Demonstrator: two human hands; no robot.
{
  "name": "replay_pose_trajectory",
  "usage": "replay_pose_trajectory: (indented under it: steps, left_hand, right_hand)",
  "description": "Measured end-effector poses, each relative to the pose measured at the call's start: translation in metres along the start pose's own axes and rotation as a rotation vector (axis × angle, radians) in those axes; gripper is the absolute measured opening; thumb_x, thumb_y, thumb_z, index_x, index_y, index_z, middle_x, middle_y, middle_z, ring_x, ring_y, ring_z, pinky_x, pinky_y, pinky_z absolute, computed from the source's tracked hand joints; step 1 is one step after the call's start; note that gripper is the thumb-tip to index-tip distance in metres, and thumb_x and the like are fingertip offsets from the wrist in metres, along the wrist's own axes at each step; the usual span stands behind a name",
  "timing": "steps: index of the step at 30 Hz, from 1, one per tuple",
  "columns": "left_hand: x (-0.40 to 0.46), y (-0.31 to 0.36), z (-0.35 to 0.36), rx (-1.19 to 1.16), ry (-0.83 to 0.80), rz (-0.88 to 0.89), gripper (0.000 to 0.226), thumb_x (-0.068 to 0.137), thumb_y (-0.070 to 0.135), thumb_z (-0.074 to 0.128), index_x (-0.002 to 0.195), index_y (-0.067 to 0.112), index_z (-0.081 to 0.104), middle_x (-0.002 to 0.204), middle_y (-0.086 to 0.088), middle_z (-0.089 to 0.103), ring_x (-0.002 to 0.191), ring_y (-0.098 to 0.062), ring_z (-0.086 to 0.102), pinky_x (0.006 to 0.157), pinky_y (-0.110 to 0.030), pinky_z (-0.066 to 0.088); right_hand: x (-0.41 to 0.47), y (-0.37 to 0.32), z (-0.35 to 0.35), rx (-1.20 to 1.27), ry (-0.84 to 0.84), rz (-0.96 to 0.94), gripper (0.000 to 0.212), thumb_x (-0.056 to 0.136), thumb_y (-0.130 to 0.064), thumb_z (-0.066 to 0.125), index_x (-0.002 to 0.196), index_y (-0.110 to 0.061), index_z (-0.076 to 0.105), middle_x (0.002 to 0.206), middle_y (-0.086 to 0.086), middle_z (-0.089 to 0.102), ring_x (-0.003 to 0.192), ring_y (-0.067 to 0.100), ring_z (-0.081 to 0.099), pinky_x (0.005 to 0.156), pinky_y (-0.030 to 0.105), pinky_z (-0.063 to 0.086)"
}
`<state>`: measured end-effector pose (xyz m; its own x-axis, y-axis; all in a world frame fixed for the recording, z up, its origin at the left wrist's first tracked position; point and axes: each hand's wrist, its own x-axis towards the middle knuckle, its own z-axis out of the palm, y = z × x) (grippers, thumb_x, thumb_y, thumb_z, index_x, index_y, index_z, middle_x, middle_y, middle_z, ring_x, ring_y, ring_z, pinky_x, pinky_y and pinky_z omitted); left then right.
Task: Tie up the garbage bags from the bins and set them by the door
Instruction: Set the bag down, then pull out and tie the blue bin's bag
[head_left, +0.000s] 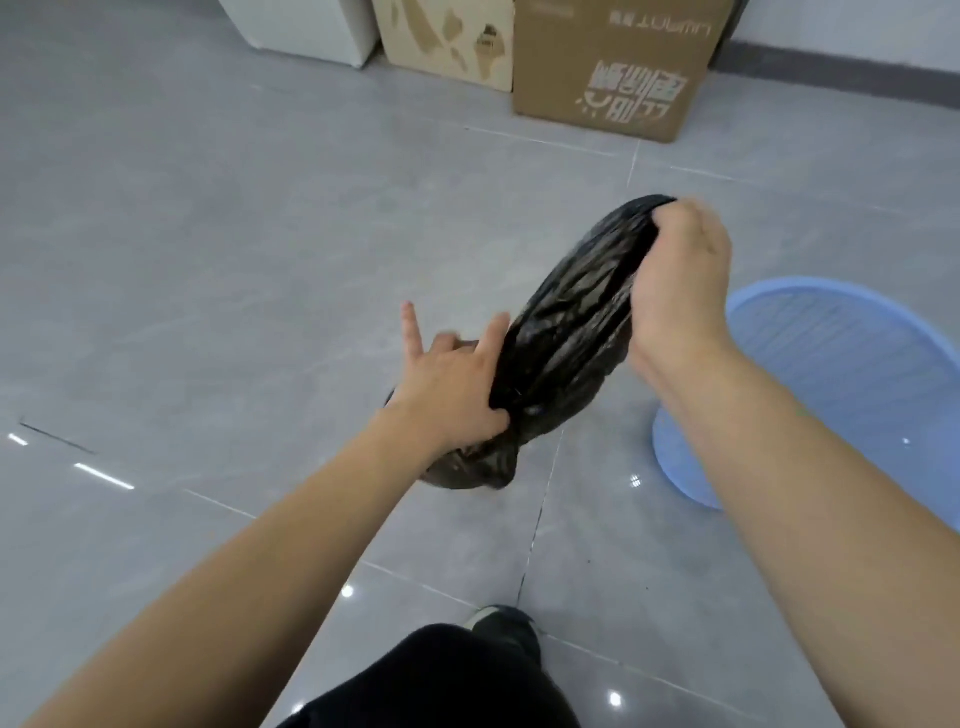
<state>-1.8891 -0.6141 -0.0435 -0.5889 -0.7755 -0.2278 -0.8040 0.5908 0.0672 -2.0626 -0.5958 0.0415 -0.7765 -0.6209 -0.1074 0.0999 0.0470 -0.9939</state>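
Note:
A black garbage bag (566, 332) hangs stretched above the grey floor, its plastic gathered and twisted into a long neck. My right hand (675, 280) grips the upper end of that neck, fingers curled round the plastic. My left hand (457, 384) is at the lower part of the neck where it meets the bulging bottom of the bag. Its thumb and index finger press on the bag, while the little finger sticks out straight; the other fingers are hidden behind the hand.
A light blue plastic bin (852, 384) stands on the floor at the right, without a liner. Two cardboard boxes (613, 67) and a white box (306, 26) line the far wall. Grey floor tiles (208, 234) spread to the left. My shoe (504, 623) is below.

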Motion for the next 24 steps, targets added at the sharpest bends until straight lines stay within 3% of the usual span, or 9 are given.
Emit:
replay_pose_trajectory:
  steps: [2, 4, 7, 11, 13, 18, 21, 23, 24]
  left_hand:
    - [0.000, -0.015, 0.000, -0.107, -0.015, -0.079, 0.039, 0.078, 0.028, 0.048, 0.116, 0.018, 0.049, 0.093, -0.009, 0.068, 0.097, -0.036, 0.062, 0.099, -0.048, 0.035]
    - [0.000, -0.029, 0.001, -0.254, -0.010, -0.158, 0.005, 0.083, 0.018, 0.044, 0.085, 0.017, 0.048, 0.088, -0.016, 0.065, 0.087, -0.040, 0.061, 0.069, -0.037, 0.044]
    - [0.004, -0.039, -0.003, -0.366, -0.010, -0.247, 0.012, 0.085, 0.024, 0.044, 0.091, 0.015, 0.051, 0.096, -0.011, 0.059, 0.097, -0.038, 0.058, 0.072, -0.039, 0.047]
    - [-0.006, 0.003, 0.010, -0.498, 0.110, -0.262, 0.098, 0.060, 0.085, 0.048, 0.140, 0.033, 0.025, 0.134, 0.004, 0.041, 0.121, -0.023, 0.040, 0.094, -0.047, 0.040]
    - [-0.010, 0.028, 0.026, -0.319, 0.084, -0.201, 0.112, 0.056, 0.083, 0.056, 0.146, 0.030, 0.015, 0.139, 0.002, 0.036, 0.124, -0.024, 0.038, 0.093, -0.047, 0.041]
    - [0.008, -0.008, 0.037, -0.342, 0.112, -0.303, 0.022, 0.077, 0.017, 0.055, 0.098, 0.013, 0.050, 0.096, -0.010, 0.060, 0.092, -0.038, 0.060, 0.063, -0.035, 0.037]
    - [0.011, -0.042, 0.022, -0.348, 0.182, -0.314, 0.012, 0.073, 0.008, 0.049, 0.083, 0.013, 0.044, 0.076, -0.003, 0.047, 0.077, -0.036, 0.055, 0.058, -0.034, 0.032]
    - [0.016, -0.053, 0.009, -0.323, 0.182, -0.308, 0.011, 0.073, 0.007, 0.048, 0.082, 0.012, 0.044, 0.076, -0.004, 0.047, 0.074, -0.035, 0.051, 0.057, -0.035, 0.033]
    - [0.019, -0.056, 0.004, -0.329, 0.165, -0.294, 0.011, 0.073, 0.007, 0.047, 0.083, 0.011, 0.044, 0.077, -0.005, 0.049, 0.073, -0.034, 0.050, 0.057, -0.036, 0.035]
  right_hand:
    - [0.012, -0.017, 0.001, 0.030, 0.064, 0.017, 0.024, 0.084, -0.007, 0.040, 0.068, -0.015, 0.056, 0.068, -0.004, 0.052, 0.064, 0.009, 0.047, 0.058, 0.021, 0.041]
    - [0.022, -0.025, 0.002, -0.042, 0.083, 0.029, 0.030, 0.083, -0.005, 0.039, 0.074, -0.021, 0.062, 0.079, -0.005, 0.059, 0.076, 0.010, 0.054, 0.070, 0.023, 0.045]
    - [0.030, -0.019, 0.004, -0.168, 0.081, 0.040, 0.036, 0.082, -0.002, 0.035, 0.084, -0.026, 0.062, 0.097, 0.001, 0.063, 0.091, 0.016, 0.057, 0.085, 0.029, 0.046]
    - [0.022, -0.005, 0.016, 0.045, 0.021, 0.075, 0.040, 0.078, 0.006, 0.034, 0.070, -0.019, 0.063, 0.074, 0.006, 0.061, 0.065, 0.017, 0.054, 0.059, 0.024, 0.045]
    - [0.018, 0.000, 0.026, 0.160, 0.003, 0.122, 0.038, 0.080, 0.008, 0.033, 0.069, -0.015, 0.061, 0.066, 0.005, 0.056, 0.057, 0.016, 0.049, 0.053, 0.022, 0.039]
    - [0.031, 0.000, 0.014, -0.081, 0.103, 0.118, 0.027, 0.080, 0.000, 0.038, 0.071, -0.014, 0.060, 0.066, 0.001, 0.050, 0.062, 0.015, 0.044, 0.055, 0.021, 0.032]
    - [0.039, -0.012, 0.005, -0.379, -0.088, -0.038, 0.035, 0.069, -0.007, 0.043, 0.095, 0.003, 0.064, 0.088, 0.013, 0.057, 0.074, 0.012, 0.039, 0.056, 0.024, 0.026]
    - [0.031, -0.019, 0.013, -0.596, -0.343, -0.239, 0.063, 0.069, -0.024, 0.045, 0.129, -0.007, 0.053, 0.131, 0.012, 0.050, 0.105, 0.014, 0.047, 0.088, 0.025, 0.038]
    - [0.022, -0.018, 0.019, -0.827, -0.493, -0.401, 0.078, 0.067, -0.037, 0.046, 0.142, -0.015, 0.039, 0.146, 0.009, 0.036, 0.128, 0.018, 0.037, 0.109, 0.036, 0.027]
